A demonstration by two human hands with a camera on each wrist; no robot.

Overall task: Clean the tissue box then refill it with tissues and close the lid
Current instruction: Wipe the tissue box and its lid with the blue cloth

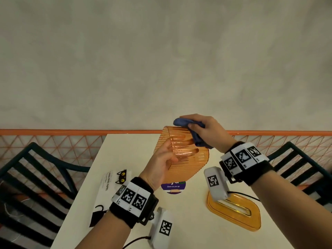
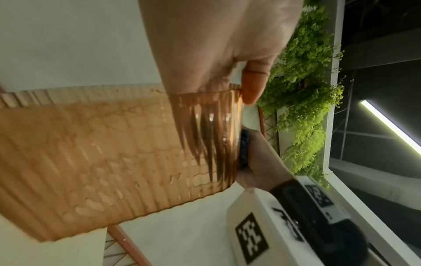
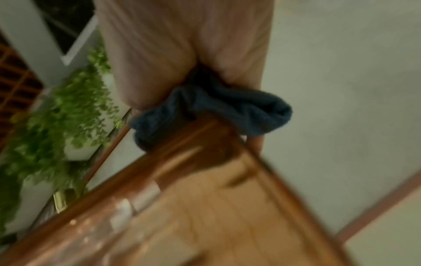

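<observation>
My left hand (image 1: 164, 159) holds a ribbed, see-through orange tissue box (image 1: 186, 159) up above the table, tilted, with the fingers inside it and the thumb on its outer wall. The box (image 2: 102, 158) fills the left wrist view, my fingers (image 2: 205, 126) showing through its wall. My right hand (image 1: 203, 130) grips a bunched blue cloth (image 1: 181, 121) against the box's far rim. In the blurred right wrist view the cloth (image 3: 227, 111) lies on the orange rim (image 3: 173, 153). The orange lid (image 1: 235, 212) with its long slot lies flat on the table at the right.
A white tissue pack (image 1: 107, 193) with black cat prints lies on the white table (image 1: 129, 151) at the left. A purple round sticker (image 1: 173, 186) sits under the box. Dark slatted chairs (image 1: 36, 178) stand on both sides. An orange mesh rail (image 1: 53, 141) runs behind the table.
</observation>
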